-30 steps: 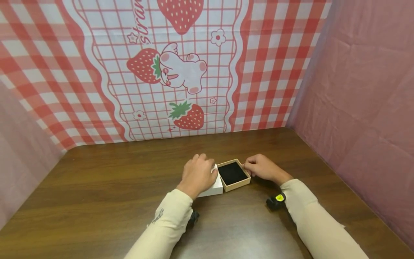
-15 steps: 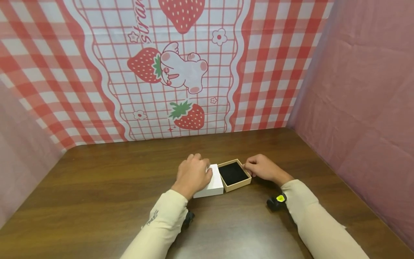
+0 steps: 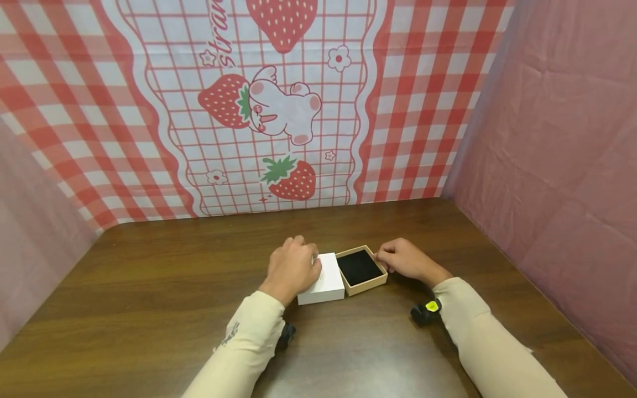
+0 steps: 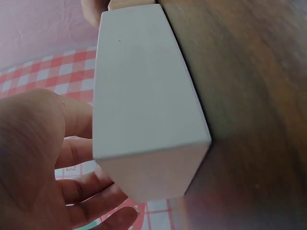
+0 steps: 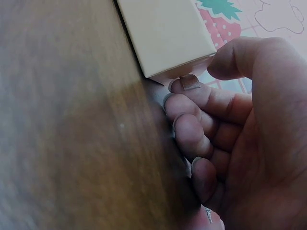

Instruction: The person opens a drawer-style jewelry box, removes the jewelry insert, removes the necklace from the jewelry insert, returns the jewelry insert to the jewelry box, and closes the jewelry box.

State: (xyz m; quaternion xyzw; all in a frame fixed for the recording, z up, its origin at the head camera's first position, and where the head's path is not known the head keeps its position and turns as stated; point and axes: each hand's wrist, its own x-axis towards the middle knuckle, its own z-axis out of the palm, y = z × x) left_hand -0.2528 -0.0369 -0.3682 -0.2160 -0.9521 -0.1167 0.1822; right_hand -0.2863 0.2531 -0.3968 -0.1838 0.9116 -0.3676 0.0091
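The left hand (image 3: 292,271), fingers relaxed and slightly bent, lies over the left end of a smooth white rectangular box (image 3: 330,276) flat on a brown wood-grain table (image 3: 149,309); firm contact cannot be determined. Immediately right sits an open-topped tan square box (image 3: 367,285) with a black interior. The right hand (image 3: 405,258), fingers curled, pinches its right wall between thumb and index finger.

Smooth matt card white box (image 3: 328,280), tan card tray (image 3: 367,286), glossy wood-grain table (image 3: 149,293)

glare on tabletop (image 3: 360,367), wrist views dimmer
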